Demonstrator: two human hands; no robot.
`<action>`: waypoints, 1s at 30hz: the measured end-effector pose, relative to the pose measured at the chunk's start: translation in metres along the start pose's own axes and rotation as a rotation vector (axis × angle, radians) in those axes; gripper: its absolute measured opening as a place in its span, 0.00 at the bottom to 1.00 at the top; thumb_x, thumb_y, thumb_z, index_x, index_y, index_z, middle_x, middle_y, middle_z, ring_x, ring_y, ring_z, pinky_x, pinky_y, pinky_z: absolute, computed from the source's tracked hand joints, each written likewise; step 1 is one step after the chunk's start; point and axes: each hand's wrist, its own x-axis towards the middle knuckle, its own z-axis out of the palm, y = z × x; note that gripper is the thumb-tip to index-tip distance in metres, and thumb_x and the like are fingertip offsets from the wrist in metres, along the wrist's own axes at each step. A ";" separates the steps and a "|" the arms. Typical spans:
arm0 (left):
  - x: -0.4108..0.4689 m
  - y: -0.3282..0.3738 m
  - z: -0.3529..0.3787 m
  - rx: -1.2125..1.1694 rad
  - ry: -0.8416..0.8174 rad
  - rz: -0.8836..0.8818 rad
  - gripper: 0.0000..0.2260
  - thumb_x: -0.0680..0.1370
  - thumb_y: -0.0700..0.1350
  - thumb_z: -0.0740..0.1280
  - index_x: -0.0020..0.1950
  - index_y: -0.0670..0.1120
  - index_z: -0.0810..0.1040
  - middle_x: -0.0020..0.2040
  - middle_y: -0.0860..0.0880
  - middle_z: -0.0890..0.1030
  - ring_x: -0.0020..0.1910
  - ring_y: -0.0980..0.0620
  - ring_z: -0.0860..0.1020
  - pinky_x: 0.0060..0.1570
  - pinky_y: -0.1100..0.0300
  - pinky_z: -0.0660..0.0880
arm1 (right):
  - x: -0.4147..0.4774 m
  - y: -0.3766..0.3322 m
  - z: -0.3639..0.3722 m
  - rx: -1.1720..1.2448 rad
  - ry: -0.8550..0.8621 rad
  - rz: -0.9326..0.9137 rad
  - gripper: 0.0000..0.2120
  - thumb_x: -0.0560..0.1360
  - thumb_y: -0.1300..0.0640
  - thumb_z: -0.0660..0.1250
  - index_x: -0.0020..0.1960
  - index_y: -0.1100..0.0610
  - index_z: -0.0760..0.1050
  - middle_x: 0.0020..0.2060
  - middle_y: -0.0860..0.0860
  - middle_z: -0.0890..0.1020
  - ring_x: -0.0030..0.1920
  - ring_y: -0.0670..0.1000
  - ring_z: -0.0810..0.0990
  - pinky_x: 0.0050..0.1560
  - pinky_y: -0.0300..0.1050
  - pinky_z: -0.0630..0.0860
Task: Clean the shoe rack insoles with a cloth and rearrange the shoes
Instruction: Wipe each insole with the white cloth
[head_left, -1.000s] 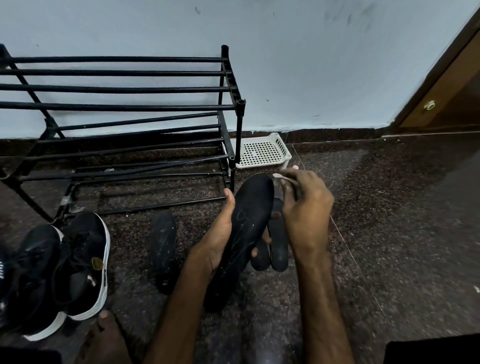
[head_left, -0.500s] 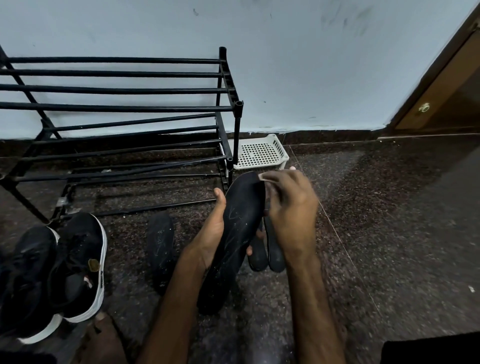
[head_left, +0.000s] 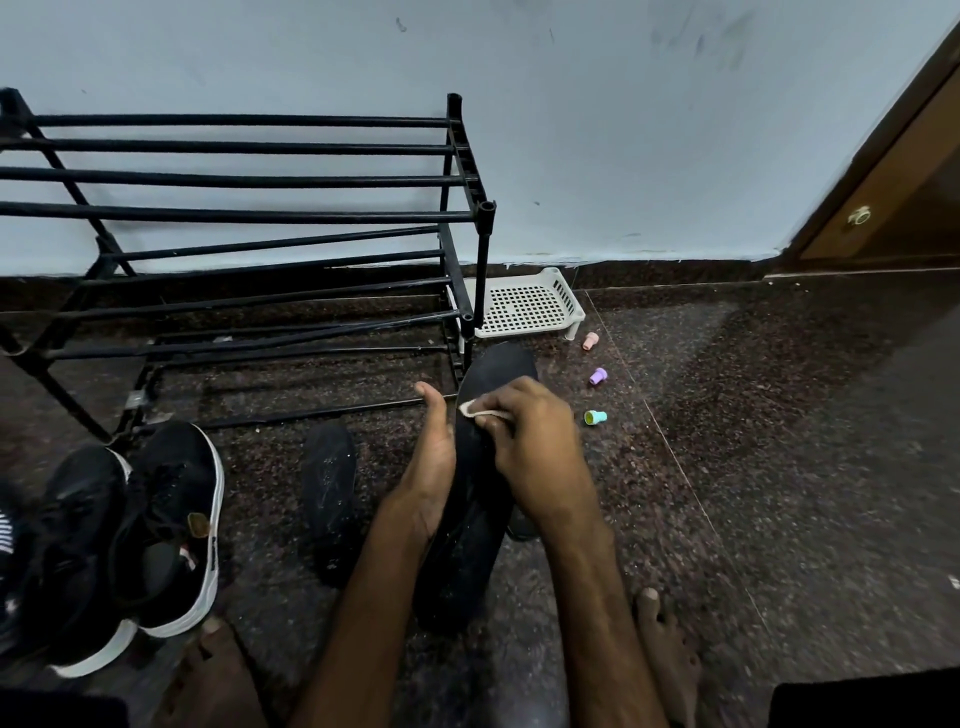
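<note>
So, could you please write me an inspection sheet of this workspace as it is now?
Surface: dark speckled stone floor.
Job's things: held insole with cloth on it; second insole on floor; black sneakers by shoe rack.
Clutter: pink cap, purple cap, green cap; white perforated tray beside rack.
Hands: left hand grips held insole; right hand pinches cloth.
Cables: nothing seen.
Surroundings: pale wall; wooden door at right.

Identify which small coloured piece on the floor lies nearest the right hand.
The green one, beside the right hand; the purple and pink ones lie farther back.
</note>
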 end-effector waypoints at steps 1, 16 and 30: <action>0.000 0.000 0.001 -0.011 -0.034 -0.007 0.44 0.73 0.75 0.44 0.46 0.40 0.84 0.42 0.39 0.84 0.42 0.45 0.84 0.43 0.56 0.81 | 0.000 0.004 -0.002 -0.053 0.038 0.040 0.07 0.73 0.65 0.70 0.48 0.55 0.84 0.45 0.50 0.81 0.47 0.51 0.79 0.51 0.50 0.78; 0.002 0.000 0.010 -0.019 -0.010 0.096 0.40 0.76 0.71 0.47 0.56 0.41 0.84 0.54 0.41 0.83 0.53 0.46 0.83 0.56 0.54 0.78 | 0.005 -0.006 -0.004 -0.155 0.111 0.154 0.07 0.74 0.65 0.69 0.49 0.57 0.83 0.46 0.51 0.81 0.45 0.52 0.80 0.51 0.48 0.78; 0.001 0.004 0.009 -0.006 -0.056 0.127 0.51 0.71 0.77 0.43 0.71 0.36 0.71 0.70 0.39 0.74 0.70 0.44 0.73 0.73 0.48 0.64 | 0.004 -0.020 -0.003 0.014 -0.039 0.056 0.06 0.72 0.63 0.71 0.46 0.56 0.83 0.44 0.48 0.82 0.46 0.47 0.79 0.51 0.40 0.75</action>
